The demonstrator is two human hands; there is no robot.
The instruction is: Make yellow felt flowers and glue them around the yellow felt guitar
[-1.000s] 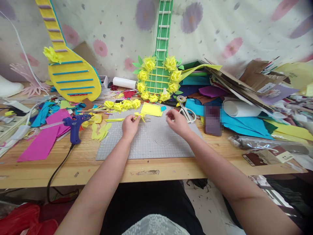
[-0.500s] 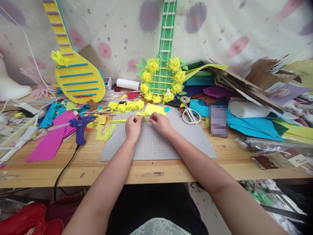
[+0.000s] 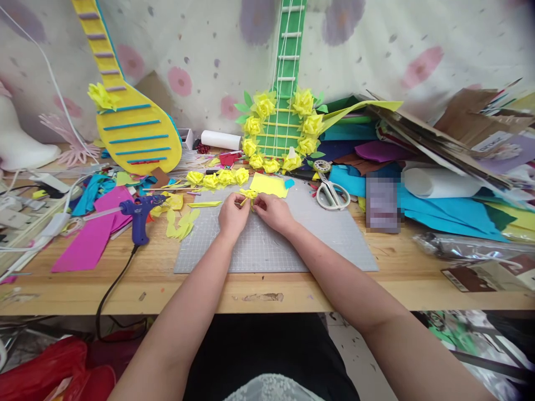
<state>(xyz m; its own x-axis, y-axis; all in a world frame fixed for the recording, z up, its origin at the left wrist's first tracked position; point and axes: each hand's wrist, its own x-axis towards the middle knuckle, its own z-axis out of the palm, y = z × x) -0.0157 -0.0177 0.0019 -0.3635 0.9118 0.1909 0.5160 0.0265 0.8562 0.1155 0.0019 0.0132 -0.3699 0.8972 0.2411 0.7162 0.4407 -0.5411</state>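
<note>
Both hands meet over the far part of the grey cutting mat [image 3: 292,245] — the left hand [image 3: 232,215] and the right hand [image 3: 271,212] each pinch a small yellow paper flower [image 3: 248,195] with curled fingers, and the flower sits between them, just above the mat. A row of finished yellow flowers [image 3: 218,178] lies just behind it, with a yellow paper square [image 3: 270,185] to the right. A blue glue gun [image 3: 139,214] rests on the left, and white scissors [image 3: 332,194] lie on the right.

Craft workshop: glue gun [image 3: 140,214], foam sheets [image 3: 438,209].
</note>
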